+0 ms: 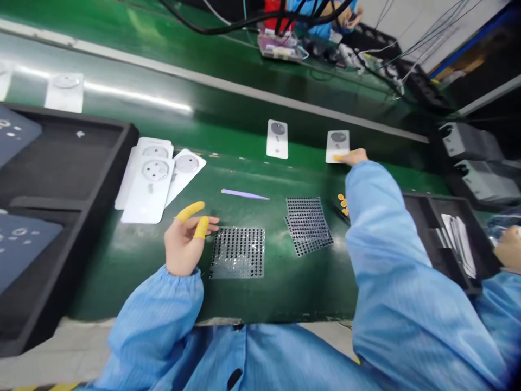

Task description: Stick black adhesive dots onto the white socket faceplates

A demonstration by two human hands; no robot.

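Note:
My left hand (187,239), with yellow finger cots on two fingers, is raised with its fingers apart and holds nothing. It is just left of a clear sheet (238,252) covered with rows of small black dots. My right hand (354,157) reaches far forward, its fingers closed on the lower edge of a white card (337,145) with a grey disc. Another white card (277,139) lies to the left of that one. Between my hands are purple tweezers (245,194) and two overlapping dotted sheets (309,225).
White cards (148,190) are stacked beside a black tray (109,179) at the left. Yellow finger cots (342,202) lie near my right sleeve. At the right, another black tray (448,209) holds white strips, beside another person's hand (509,248). Black cables (244,23) hang across the top.

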